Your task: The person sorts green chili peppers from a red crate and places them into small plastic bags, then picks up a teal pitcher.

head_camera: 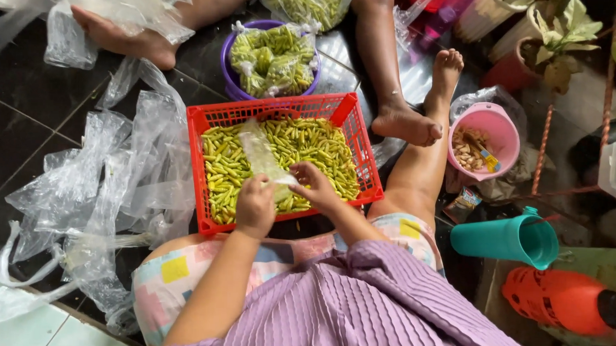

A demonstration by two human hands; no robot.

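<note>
Head view: at the left of the frame I see crumpled clear plastic sheets (96, 186) on the dark floor. At centre, my left hand (255, 206) is closed on the lower end of a clear plastic bag (264, 154), its fingers together around it. My right hand (316, 185) pinches the bag's mouth over the red crate (276, 110) of green chilies (322, 149). A pink bowl (490, 125) sits right.

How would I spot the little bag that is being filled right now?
Find the red crate of green chillies on the dark floor. The clear bag lies across the chillies, its mouth held by both hands. Unlike the tied bags in the purple tub, it is open.
</note>
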